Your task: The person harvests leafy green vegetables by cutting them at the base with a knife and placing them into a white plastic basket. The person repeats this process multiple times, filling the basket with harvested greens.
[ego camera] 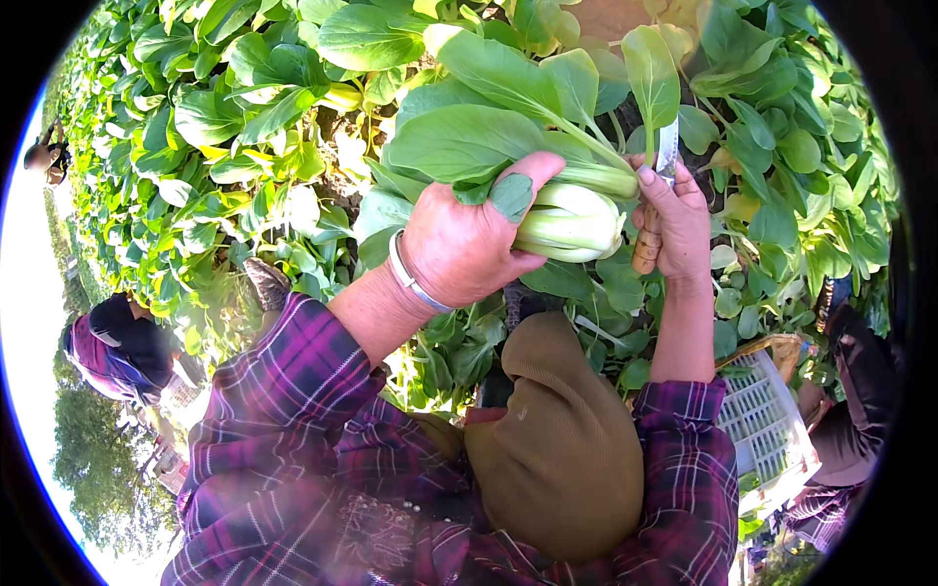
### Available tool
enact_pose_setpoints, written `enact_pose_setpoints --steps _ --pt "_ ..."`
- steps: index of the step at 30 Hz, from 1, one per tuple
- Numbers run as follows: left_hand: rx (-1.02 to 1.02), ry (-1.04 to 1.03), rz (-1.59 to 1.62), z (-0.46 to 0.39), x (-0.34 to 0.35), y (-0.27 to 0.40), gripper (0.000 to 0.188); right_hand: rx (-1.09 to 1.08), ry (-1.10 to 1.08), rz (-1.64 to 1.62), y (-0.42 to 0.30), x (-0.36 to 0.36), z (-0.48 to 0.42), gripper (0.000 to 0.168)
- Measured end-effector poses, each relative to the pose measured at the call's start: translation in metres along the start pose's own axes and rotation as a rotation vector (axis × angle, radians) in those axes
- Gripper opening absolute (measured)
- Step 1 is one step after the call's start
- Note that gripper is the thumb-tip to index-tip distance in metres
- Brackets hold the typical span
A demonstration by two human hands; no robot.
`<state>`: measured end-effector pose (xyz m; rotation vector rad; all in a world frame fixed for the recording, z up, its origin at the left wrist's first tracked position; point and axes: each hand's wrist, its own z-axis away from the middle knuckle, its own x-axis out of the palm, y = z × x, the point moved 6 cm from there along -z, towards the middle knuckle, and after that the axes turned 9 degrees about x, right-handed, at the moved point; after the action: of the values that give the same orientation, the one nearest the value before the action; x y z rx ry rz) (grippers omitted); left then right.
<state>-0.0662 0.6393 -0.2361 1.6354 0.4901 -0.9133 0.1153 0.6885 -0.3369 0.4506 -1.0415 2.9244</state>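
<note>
My left hand (469,234), with a silver-coloured bangle at the wrist and a piece of green leaf or tape on the thumb, grips heads of bok choy (571,223), their pale bases pointing right. In my right hand (674,220) is a small knife (645,242) with a wooden handle, its blade pointing up. The right thumb and forefinger also pinch the stem of a single bok choy leaf (651,77), close to the cut base of the held plants.
Growing bok choy (271,88) surrounds the hands. A white plastic crate (766,417) stands at the lower right, beside a person in dark trousers (850,417). Another person (124,348) with covered head is at the left; one more (50,157) is farther off. My knee (564,439) is below.
</note>
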Motion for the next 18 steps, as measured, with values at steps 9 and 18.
enact_pose_setpoints --steps 9,18 --pt "0.136 0.076 -0.023 0.014 -0.008 0.016 0.062 0.112 -0.026 -0.316 0.022 0.003 0.013 0.016" --pt "0.127 -0.006 -0.088 0.011 0.003 0.011 0.059 -0.181 0.227 -0.132 0.007 -0.004 0.005 0.015"
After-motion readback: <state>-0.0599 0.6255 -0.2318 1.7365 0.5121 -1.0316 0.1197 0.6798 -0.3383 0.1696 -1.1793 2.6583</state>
